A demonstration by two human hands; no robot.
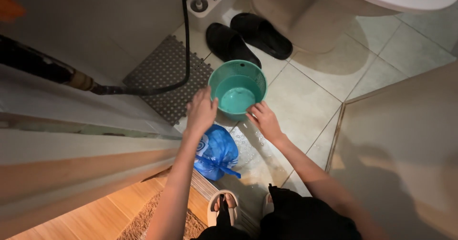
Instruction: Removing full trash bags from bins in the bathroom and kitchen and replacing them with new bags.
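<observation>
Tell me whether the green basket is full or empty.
Empty. The green basket stands upright on the tiled floor, its bare bottom visible, with the left hand and right hand at its rim.

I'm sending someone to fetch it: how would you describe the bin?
Start at the toilet base. On the tiled floor before it, by black slippers, stands the bin, both hands at its rim. It's the only teal, round, mesh-sided thing.
</observation>
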